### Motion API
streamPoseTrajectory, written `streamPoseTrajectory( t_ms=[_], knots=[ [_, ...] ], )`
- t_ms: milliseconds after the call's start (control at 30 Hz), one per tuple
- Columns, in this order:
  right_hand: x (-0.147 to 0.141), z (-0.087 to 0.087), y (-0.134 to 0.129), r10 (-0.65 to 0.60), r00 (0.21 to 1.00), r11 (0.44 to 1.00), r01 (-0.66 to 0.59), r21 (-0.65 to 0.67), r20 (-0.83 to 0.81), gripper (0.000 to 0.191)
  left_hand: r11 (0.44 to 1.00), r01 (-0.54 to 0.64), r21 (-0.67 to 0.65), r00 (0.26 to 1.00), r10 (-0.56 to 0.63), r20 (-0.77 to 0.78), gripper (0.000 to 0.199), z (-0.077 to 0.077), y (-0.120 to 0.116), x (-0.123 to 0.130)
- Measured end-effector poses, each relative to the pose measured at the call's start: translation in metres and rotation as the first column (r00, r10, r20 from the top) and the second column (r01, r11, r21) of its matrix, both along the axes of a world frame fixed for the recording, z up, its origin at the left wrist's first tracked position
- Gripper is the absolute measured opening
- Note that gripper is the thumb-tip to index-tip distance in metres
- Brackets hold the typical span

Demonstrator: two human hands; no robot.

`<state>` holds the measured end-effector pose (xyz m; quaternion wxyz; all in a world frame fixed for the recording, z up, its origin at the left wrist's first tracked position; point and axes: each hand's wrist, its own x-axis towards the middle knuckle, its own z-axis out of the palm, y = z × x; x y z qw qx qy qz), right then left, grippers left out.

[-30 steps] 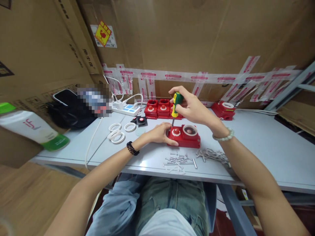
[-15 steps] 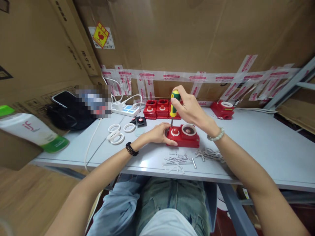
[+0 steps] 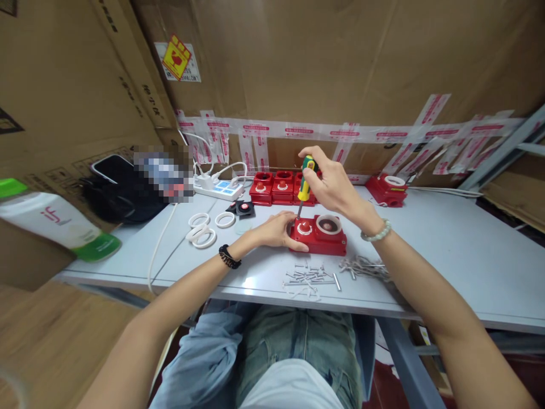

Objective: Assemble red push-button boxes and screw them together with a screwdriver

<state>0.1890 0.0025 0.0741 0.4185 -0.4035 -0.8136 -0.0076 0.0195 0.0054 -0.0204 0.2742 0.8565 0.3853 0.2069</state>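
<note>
My left hand [image 3: 276, 232] grips the left end of a red housing [image 3: 326, 244], thumb along its front side. The housing lies flat on the table [image 3: 447, 255] and has a red dome and a white ring on top. My right hand [image 3: 330, 179] is closed round the green and yellow handle of a screwdriver [image 3: 304, 190]. Its shaft points down, slightly tilted, with the tip at the housing's back left corner. Whether a screw sits under the tip is too small to tell.
Loose screws [image 3: 309, 276] and white cords [image 3: 366, 266] lie in front of the housing. White rings [image 3: 204, 238], black parts [image 3: 244, 208] and a power strip [image 3: 221, 190] are to the left. More red housings [image 3: 260, 190] stand behind; another [image 3: 387, 190] is back right. A bottle [image 3: 59, 224] leans far left.
The screwdriver's handle has tilted a little to the right, with my right hand round it. My left hand keeps its hold on the housing. The whole view has shifted slightly.
</note>
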Motion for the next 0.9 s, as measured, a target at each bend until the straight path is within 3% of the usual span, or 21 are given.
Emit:
streamPoseTrajectory(
  t_ms=[100,167,333,433,500,600,700,767,900],
  knots=[
    [0.006,0.006,-0.001,0.158,0.987,0.980,-0.162,-0.116,-0.039,0.029,1.000,-0.011,0.002,1.000,0.011,-0.021,0.066,-0.001,0.000,0.000],
    [0.005,0.006,-0.002,0.162,0.985,0.981,-0.166,-0.099,-0.051,0.026,1.000,-0.016,0.000,0.999,0.016,-0.031,0.066,0.000,0.001,0.000],
    [-0.004,-0.002,-0.004,-0.068,0.997,0.996,0.070,0.052,-0.034,0.025,1.000,0.003,-0.014,1.000,-0.003,0.011,0.066,0.002,0.000,0.000],
    [-0.004,-0.002,-0.004,-0.151,0.988,0.987,0.150,0.060,0.011,0.029,1.000,0.005,-0.027,1.000,-0.004,0.017,0.066,0.003,-0.001,0.000],
    [0.000,0.001,-0.003,-0.074,0.997,0.997,0.074,-0.016,0.023,0.032,1.000,-0.002,-0.020,1.000,0.002,0.007,0.066,0.002,-0.001,0.000],
    [0.005,0.007,-0.003,0.143,0.989,0.978,-0.146,-0.147,-0.029,0.040,1.000,-0.011,-0.002,1.000,0.011,-0.020,0.067,0.000,0.000,0.000],
    [0.005,0.008,-0.004,0.254,0.964,0.951,-0.264,-0.158,-0.082,0.033,1.000,-0.008,0.013,0.999,0.009,-0.033,0.066,-0.003,0.002,0.000],
    [0.000,0.004,-0.006,0.188,0.978,0.976,-0.197,-0.092,-0.092,0.027,1.000,-0.008,0.020,0.999,0.008,-0.039,0.067,-0.004,0.002,-0.001],
    [-0.010,-0.005,-0.008,-0.055,0.993,0.997,0.060,0.051,-0.103,0.024,1.000,-0.015,0.019,0.996,0.016,-0.087,0.068,-0.003,0.002,-0.001]
  ],
)
